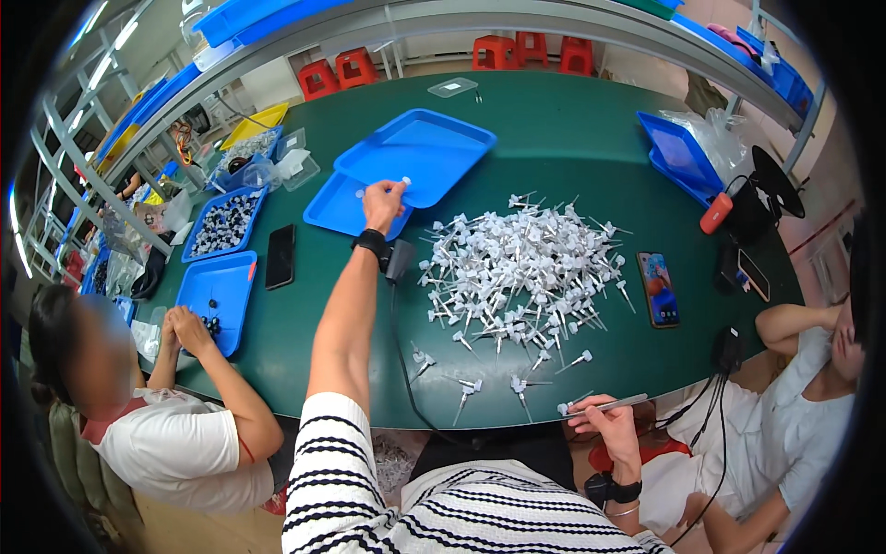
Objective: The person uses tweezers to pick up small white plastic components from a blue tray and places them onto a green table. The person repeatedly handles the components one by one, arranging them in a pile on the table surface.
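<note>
My left hand (381, 205) is stretched out over two overlapping shallow blue trays (420, 138), its fingers pinching a small white plastic part (406, 182). Another pale piece seems to lie by the fingers, too small to make out. At the table's near edge my right hand (611, 432) grips a pair of metal tweezers (609, 405). Their tips point left, close to a white part with a thin stem (566, 408). Between my arms lies a big heap of similar white stemmed parts (526, 268), with several loose ones scattered toward me.
A dark phone (281, 257) lies left of my forearm, a lit phone (658, 290) right of the heap. Blue trays of dark parts (221, 224) stand at the left. A person (175, 425) works there; another (784, 397) sits at the right. A cable (399, 342) trails from my left wrist.
</note>
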A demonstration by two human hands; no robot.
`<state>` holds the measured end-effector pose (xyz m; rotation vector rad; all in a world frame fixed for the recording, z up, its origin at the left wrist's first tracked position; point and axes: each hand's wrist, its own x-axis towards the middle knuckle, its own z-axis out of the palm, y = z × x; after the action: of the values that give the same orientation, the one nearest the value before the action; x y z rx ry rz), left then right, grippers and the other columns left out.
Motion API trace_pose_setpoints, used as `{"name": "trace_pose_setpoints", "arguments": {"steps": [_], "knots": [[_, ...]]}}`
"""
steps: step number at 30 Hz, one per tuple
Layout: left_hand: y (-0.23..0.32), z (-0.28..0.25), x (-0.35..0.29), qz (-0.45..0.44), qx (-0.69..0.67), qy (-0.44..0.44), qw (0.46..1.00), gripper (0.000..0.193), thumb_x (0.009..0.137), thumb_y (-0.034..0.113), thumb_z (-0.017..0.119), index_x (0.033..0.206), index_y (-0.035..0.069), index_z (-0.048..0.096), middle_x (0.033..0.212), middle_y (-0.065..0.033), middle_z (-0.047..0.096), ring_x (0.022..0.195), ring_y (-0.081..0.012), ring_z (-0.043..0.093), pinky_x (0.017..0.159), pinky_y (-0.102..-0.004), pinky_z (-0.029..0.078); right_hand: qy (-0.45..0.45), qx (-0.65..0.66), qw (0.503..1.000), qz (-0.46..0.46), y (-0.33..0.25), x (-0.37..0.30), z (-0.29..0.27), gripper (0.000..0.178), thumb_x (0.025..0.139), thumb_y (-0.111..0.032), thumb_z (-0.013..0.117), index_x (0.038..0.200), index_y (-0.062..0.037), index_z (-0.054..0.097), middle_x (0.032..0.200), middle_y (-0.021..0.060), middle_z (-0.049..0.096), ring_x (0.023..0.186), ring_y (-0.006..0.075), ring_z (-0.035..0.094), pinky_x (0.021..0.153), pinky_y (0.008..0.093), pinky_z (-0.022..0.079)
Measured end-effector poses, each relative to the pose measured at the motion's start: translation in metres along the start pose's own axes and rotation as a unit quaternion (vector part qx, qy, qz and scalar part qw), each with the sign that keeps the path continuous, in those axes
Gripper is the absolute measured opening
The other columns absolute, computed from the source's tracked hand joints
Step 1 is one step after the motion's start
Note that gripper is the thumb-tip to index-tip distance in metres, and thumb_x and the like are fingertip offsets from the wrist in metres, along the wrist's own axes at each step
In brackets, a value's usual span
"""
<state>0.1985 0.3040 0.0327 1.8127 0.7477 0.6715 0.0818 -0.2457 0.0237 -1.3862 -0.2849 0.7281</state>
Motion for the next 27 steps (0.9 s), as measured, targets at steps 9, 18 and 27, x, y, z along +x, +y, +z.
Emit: {"name": "trace_pose_setpoints", "arguments": {"steps": [9,18,27], "knots": [[0.005,-0.086,-0.041,-0.093,-0.12,-0.046,0.987,0.024,0.086,0.031,0.065,0.099,0.012,0.067,0.099,-0.0009,0.062,0.089,-0.0152,0.056,0.073,-0.0286,0.047,-0.003,-0.011,1.0,0.017,-0.003,0.011,0.014,0.019,0.095,-0.012,0.054,0.105,0.0026,0.059,0.101,0.0134,0.066,0.088,0.0194,0.066,0.071,0.0267,0.056],[0.028,-0.134,-0.324,0.008,-0.141,-0.211,0.967,0.014,0.085,0.014,0.064,0.088,0.001,0.068,0.1,-0.008,0.066,0.091,-0.0148,0.059,0.083,-0.0302,0.045,-0.041,0.083,0.994,-0.058,-0.007,0.024,0.027,0.021,0.093,-0.016,0.057,0.102,0.0022,0.062,0.102,0.0145,0.066,0.095,0.0208,0.064,0.079,0.0298,0.054],[0.021,-0.048,-0.29,0.116,0.014,-0.363,0.924,0.009,0.08,0.008,0.068,0.084,0.001,0.069,0.09,-0.0057,0.068,0.085,-0.016,0.06,0.079,-0.0295,0.045,-0.258,-0.1,0.961,-0.02,-0.003,0.091,0.057,0.02,0.091,-0.017,0.06,0.098,0.0007,0.067,0.104,0.0077,0.066,0.086,0.0091,0.058,0.076,0.0231,0.047]]}}
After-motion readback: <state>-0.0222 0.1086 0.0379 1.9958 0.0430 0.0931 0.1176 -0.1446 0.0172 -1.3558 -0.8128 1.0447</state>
